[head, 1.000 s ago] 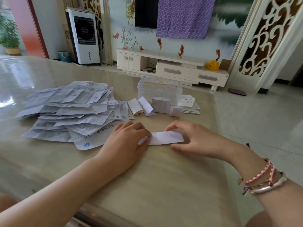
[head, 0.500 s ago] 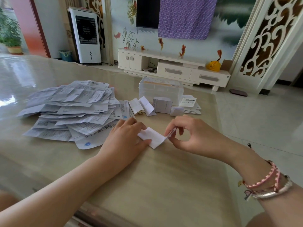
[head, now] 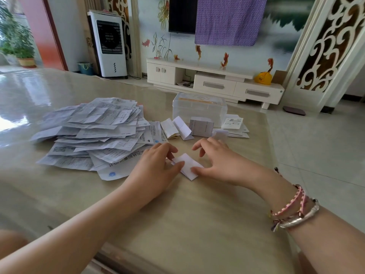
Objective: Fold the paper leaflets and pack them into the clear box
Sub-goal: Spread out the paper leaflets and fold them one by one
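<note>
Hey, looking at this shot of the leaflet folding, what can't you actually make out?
Head view only:
- Contents of the clear box: frosted walls blur them.
- Print on the leaflet pile: too small.
- Edges of the folded leaflet: covered by left hand and right hand.
- Elbows: cut off by frame bottom.

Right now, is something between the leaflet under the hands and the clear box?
Yes. Folded leaflets stand and lie in a row directly before the clear box, between it and the leaflet that both hands press. The box's lid also appears shut.
</note>
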Demonstrator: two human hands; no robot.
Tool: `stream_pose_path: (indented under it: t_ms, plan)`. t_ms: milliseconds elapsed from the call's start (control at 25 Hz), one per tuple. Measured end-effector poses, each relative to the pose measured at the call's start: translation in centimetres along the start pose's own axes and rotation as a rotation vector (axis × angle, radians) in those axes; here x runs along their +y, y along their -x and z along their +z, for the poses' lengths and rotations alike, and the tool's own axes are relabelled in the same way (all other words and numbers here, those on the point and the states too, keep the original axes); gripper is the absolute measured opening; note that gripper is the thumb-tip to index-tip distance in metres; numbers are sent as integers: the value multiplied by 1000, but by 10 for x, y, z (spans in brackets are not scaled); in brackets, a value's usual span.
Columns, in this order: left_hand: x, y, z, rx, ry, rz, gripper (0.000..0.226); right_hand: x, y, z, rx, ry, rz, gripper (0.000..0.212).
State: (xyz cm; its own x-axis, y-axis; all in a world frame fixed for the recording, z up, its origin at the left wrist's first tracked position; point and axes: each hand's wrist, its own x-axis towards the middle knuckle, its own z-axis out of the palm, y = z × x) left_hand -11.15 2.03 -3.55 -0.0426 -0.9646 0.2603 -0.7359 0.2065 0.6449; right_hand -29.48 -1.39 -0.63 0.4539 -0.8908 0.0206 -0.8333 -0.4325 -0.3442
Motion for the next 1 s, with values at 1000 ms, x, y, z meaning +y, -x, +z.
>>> stream_pose_path:
  t_ms: [1000]
  plan:
    - [21,-32,20,99,366,-38,12,96,-6,-27,636,-511,585,11]
